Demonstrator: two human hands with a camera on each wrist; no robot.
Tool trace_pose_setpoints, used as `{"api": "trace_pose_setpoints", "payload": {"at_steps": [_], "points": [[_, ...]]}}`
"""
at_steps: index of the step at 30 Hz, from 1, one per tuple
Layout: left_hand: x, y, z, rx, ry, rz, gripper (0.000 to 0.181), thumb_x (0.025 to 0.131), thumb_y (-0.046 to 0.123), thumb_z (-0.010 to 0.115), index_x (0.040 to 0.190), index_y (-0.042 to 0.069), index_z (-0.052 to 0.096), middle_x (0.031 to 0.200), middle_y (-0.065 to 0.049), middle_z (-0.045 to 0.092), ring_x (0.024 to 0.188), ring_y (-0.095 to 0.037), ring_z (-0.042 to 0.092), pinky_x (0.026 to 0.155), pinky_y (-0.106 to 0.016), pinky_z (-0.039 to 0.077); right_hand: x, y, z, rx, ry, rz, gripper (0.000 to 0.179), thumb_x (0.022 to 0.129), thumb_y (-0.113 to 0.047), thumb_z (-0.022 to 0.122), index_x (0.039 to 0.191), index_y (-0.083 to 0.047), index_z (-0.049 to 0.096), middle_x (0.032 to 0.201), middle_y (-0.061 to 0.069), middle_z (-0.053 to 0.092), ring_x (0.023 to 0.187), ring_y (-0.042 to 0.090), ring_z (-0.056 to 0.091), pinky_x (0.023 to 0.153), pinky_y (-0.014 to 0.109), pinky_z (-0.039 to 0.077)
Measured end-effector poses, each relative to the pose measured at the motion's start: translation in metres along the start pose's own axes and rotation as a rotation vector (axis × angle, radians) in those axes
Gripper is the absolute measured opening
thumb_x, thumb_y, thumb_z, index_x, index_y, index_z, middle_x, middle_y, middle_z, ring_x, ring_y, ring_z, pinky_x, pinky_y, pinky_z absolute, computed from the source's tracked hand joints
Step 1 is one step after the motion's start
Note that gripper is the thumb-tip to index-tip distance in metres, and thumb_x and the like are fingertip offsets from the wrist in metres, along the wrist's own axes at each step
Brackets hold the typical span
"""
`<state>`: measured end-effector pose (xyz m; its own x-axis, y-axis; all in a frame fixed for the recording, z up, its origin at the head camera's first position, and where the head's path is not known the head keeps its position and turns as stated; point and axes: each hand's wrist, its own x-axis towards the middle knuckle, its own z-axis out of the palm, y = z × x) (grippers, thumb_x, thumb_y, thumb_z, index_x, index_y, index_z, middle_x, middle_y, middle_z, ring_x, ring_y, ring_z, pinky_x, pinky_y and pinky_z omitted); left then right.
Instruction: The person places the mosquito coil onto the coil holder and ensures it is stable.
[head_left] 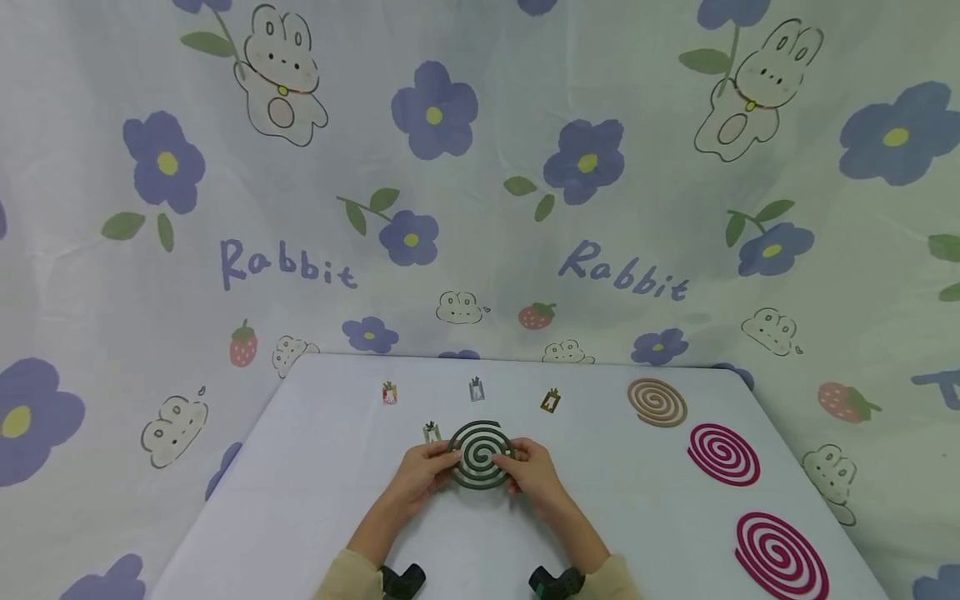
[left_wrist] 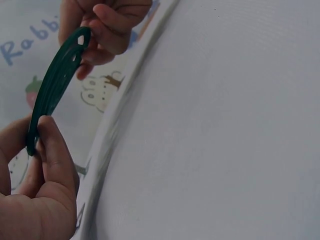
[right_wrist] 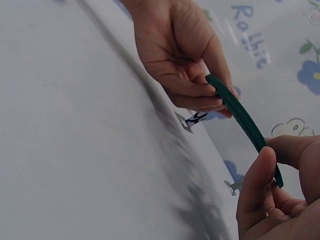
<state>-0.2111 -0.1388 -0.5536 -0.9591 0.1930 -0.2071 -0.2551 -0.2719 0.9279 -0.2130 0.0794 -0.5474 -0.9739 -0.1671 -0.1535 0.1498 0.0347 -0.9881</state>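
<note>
1. I see no container on the white table (head_left: 315,492); the loose pieces lie flat on it: a tan coil (head_left: 657,402), two magenta coils (head_left: 723,454) at the right edge, and four small metal stands, one (head_left: 431,432) just beside my left hand.
2. My head view shows the dark green spiral coil (head_left: 480,454) face on, between both hands above the table's middle.
3. The wrist views show the same coil edge on, lifted clear of the cloth.
4. My left hand (head_left: 422,473) pinches the coil's left rim, thumb on top.
5. My right hand (head_left: 534,473) pinches the right rim the same way.
</note>
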Motion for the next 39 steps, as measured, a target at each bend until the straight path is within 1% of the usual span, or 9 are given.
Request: {"api": "trace_pose_setpoints", "payload": {"at_steps": [9,16,21,23,28,30,31,36,39], "points": [[0.0,0.003,-0.009,0.0,0.021,-0.002,0.04,0.091,0.003,0.066,0.123,-0.017,0.052,0.102,-0.01,0.065,0.085,-0.013,0.063,0.071,-0.024,0.053,0.004,0.0,0.01,-0.005,0.003,0.003,0.036,0.086,-0.017,0.075,0.11,0.005,0.059,0.076,0.003,0.061,0.052,0.009,0.05,0.044,0.021,0.046],[-0.001,0.005,-0.015,0.034,0.026,0.011,0.043,0.091,0.005,0.068,0.124,-0.017,0.052,0.102,-0.01,0.064,0.085,-0.013,0.063,0.072,-0.025,0.054,0.007,-0.001,0.018,-0.004,0.022,0.015,0.035,0.085,-0.018,0.076,0.109,0.003,0.06,0.076,0.002,0.062,0.052,0.008,0.05,0.044,0.02,0.045],[-0.002,0.007,-0.018,0.048,0.052,-0.006,0.044,0.091,0.006,0.068,0.125,-0.016,0.052,0.103,-0.01,0.065,0.086,-0.014,0.064,0.074,-0.026,0.054,0.008,-0.002,0.023,0.002,0.028,0.005,0.035,0.085,-0.018,0.076,0.109,0.003,0.06,0.076,0.002,0.061,0.052,0.008,0.049,0.045,0.019,0.043],[-0.002,0.007,-0.02,0.051,0.063,-0.017,0.043,0.09,0.006,0.068,0.124,-0.015,0.053,0.103,-0.01,0.065,0.087,-0.014,0.064,0.074,-0.026,0.054,0.004,-0.011,0.026,-0.003,0.026,0.0,0.034,0.087,-0.015,0.074,0.109,0.006,0.059,0.077,0.003,0.062,0.053,0.008,0.049,0.046,0.02,0.044],[-0.001,0.009,-0.021,0.045,0.078,-0.018,0.044,0.089,0.004,0.07,0.125,-0.015,0.052,0.101,-0.01,0.067,0.087,-0.015,0.065,0.073,-0.026,0.054,0.009,-0.012,0.03,-0.024,0.045,0.007,0.033,0.086,-0.014,0.074,0.109,0.005,0.06,0.082,0.005,0.064,0.061,0.011,0.056,0.049,0.024,0.048],[-0.001,0.01,-0.022,0.044,0.087,-0.015,0.045,0.088,0.004,0.07,0.125,-0.015,0.052,0.101,-0.01,0.068,0.088,-0.016,0.065,0.073,-0.027,0.054,0.016,-0.004,0.031,-0.02,0.053,0.009,0.034,0.084,-0.016,0.076,0.109,0.002,0.061,0.084,0.005,0.065,0.065,0.013,0.059,0.05,0.025,0.05],[-0.001,0.011,-0.022,0.045,0.091,-0.014,0.046,0.088,0.004,0.071,0.125,-0.014,0.052,0.1,-0.01,0.068,0.088,-0.016,0.065,0.073,-0.027,0.054,0.017,-0.005,0.032,-0.019,0.055,0.009,0.034,0.084,-0.015,0.076,0.109,0.002,0.061,0.084,0.005,0.065,0.066,0.013,0.06,0.05,0.025,0.051],[0.0,0.016,-0.025,0.057,0.114,-0.01,0.046,0.088,0.003,0.071,0.125,-0.014,0.052,0.101,-0.01,0.068,0.089,-0.016,0.065,0.074,-0.028,0.055,0.02,-0.008,0.039,-0.002,0.056,0.01,0.038,0.083,-0.012,0.077,0.113,0.004,0.059,0.086,0.008,0.066,0.065,0.014,0.062,0.048,0.025,0.052],[-0.001,0.019,-0.027,0.054,0.126,-0.01,0.044,0.087,0.003,0.071,0.124,-0.015,0.053,0.099,-0.009,0.068,0.086,-0.015,0.065,0.073,-0.027,0.055,0.023,-0.009,0.043,-0.001,0.054,0.005,0.039,0.082,-0.012,0.077,0.114,0.004,0.059,0.086,0.008,0.066,0.064,0.014,0.062,0.048,0.025,0.052]]}}
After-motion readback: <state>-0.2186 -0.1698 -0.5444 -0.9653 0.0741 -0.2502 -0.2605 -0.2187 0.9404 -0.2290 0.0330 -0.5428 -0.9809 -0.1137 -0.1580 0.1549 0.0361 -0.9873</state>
